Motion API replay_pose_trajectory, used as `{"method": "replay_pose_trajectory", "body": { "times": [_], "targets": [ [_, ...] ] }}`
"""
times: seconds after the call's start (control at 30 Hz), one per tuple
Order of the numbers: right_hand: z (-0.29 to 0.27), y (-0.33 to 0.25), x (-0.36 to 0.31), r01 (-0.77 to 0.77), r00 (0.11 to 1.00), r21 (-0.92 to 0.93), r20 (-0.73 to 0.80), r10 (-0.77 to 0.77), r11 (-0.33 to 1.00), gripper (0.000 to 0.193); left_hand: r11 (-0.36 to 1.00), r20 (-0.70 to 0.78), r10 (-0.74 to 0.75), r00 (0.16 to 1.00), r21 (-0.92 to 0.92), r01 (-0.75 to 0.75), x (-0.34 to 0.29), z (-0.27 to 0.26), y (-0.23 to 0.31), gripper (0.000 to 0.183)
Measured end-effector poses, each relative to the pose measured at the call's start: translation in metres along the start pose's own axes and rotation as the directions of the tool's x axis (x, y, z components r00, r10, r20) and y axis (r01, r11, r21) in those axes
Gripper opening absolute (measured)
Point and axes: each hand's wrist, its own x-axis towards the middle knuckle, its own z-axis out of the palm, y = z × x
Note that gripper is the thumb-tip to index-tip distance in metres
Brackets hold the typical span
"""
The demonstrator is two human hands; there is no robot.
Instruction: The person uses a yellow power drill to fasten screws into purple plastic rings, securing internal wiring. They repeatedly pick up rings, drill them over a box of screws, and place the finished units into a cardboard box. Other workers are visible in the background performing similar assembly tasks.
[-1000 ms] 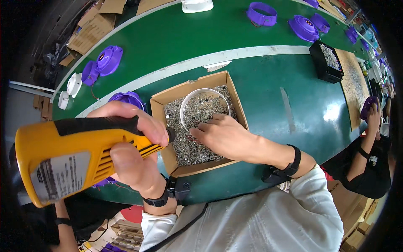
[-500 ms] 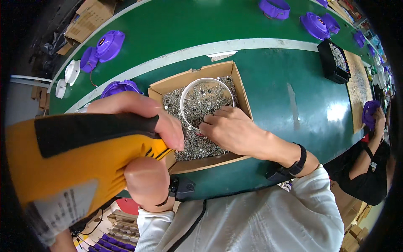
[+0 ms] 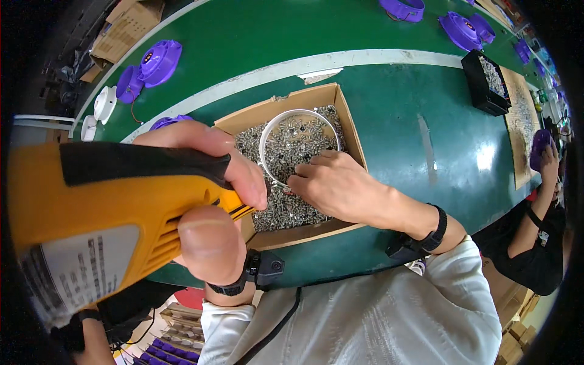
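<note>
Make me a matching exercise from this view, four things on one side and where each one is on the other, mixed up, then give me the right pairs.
Column one:
1. Yellow-and-black power tool
2. White ring
3. Black bin
4. Cardboard box

Column two:
A. On the green bench, well to the right of both hands
B. Around the small metal parts and the ring, open at the top
C. Gripped in the left hand
D. Over the metal parts, its lower edge by the right hand

Right pairs: 1-C, 2-D, 3-A, 4-B.
</note>
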Motion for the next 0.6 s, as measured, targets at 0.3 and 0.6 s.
{"method": "replay_pose_trajectory", "body": {
  "times": [0.3, 0.6],
  "targets": [
    [-0.002, 0.0, 0.001, -0.009, 1.0, 0.018, -0.004, 0.009, 1.0, 0.016, 1.0, 0.007, -0.013, 1.0, 0.026, 0.012, 0.0, 0.003, 0.0, 0.059],
    [-0.001, 0.001, 0.003, -0.001, 1.0, 0.045, 0.023, 0.0, 0.999, 0.018, 0.996, -0.089, -0.079, 0.993, -0.053, 0.074, 0.001, 0.01, -0.003, 0.059]
  ]
}}
